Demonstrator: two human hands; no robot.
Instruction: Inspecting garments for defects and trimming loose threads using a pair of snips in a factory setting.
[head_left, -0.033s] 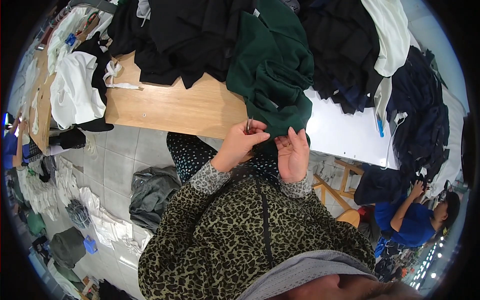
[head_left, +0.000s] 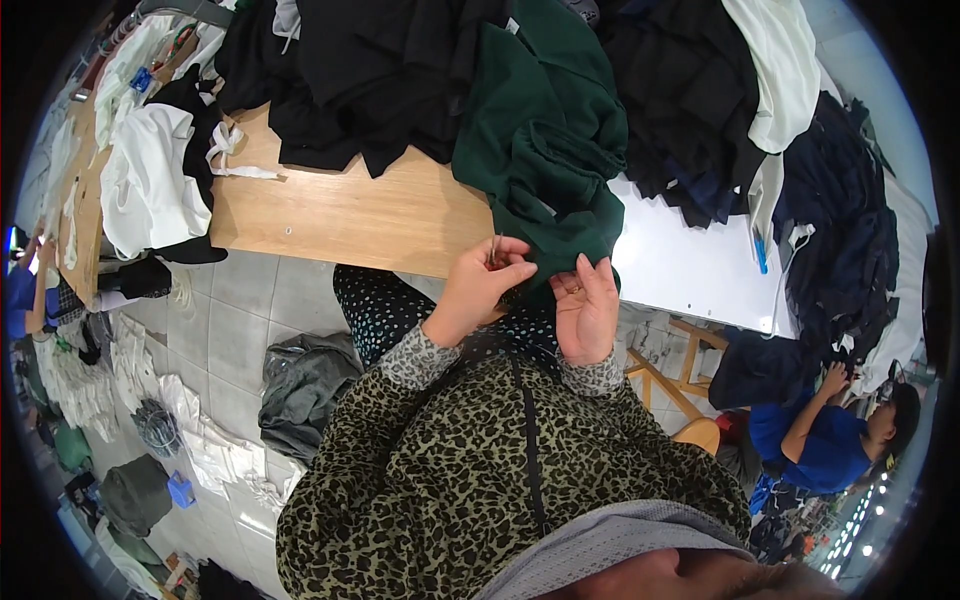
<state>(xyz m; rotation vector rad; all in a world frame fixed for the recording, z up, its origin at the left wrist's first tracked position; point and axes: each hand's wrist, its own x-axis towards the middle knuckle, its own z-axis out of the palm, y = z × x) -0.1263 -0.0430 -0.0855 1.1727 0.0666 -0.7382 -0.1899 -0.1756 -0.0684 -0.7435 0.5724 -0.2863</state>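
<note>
The near edge of a dark green garment [head_left: 550, 105] is pinched by the left hand [head_left: 518, 262], in which a small metal tool [head_left: 497, 246] is also held. The cloth is touched by the palm-up right hand [head_left: 586, 310]; whether it is gripped there cannot be told. The garment is draped over the table [head_left: 350, 220], black clothes [head_left: 370, 80] lying left.

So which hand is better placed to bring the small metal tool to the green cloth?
Probably the left hand: it holds the small metal tool right beside the green cloth. The right hand is at the cloth too, but shows no tool.
</note>
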